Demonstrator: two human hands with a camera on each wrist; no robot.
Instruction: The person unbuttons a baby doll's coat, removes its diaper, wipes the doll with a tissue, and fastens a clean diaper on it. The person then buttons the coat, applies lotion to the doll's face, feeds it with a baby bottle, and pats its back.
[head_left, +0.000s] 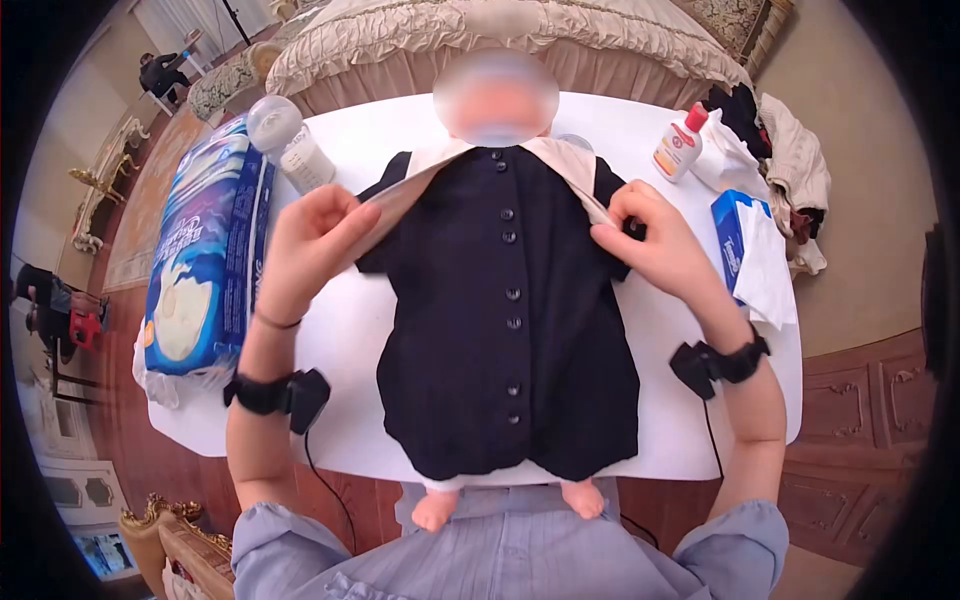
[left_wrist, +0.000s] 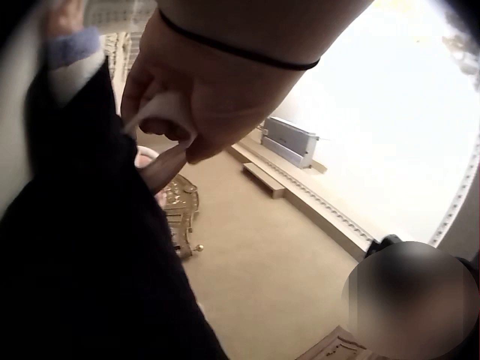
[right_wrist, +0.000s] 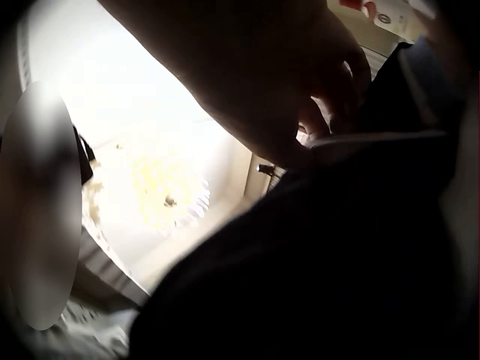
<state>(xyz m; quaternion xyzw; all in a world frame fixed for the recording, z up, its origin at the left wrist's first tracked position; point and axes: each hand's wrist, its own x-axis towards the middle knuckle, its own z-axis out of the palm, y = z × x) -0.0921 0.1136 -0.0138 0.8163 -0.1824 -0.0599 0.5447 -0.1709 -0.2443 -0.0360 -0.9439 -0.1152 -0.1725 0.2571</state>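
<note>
A black buttoned baby garment (head_left: pixel 455 330) with a wide cream collar covers a baby doll lying on its back, its small bare feet (head_left: pixel 436 509) showing below the hem. My left hand (head_left: pixel 318 245) pinches one cream collar flap (head_left: pixel 412 190) between thumb and fingers and draws it outward. On the other side, my right hand (head_left: pixel 660 240) pinches the opposite flap (head_left: pixel 565 160) by its tip. In the left wrist view the pale cloth (left_wrist: pixel 169 112) curls up between the fingers. The right wrist view is dark, with the fingers at the collar edge.
On the white table (head_left: pixel 335 420) a large blue diaper pack (head_left: pixel 205 250) stands left, beside a baby bottle (head_left: pixel 305 165). To the right are a red-capped bottle (head_left: pixel 680 145) and a blue tissue box (head_left: pixel 735 245). A bed (head_left: pixel 400 70) with a ruffled cover lies beyond the table.
</note>
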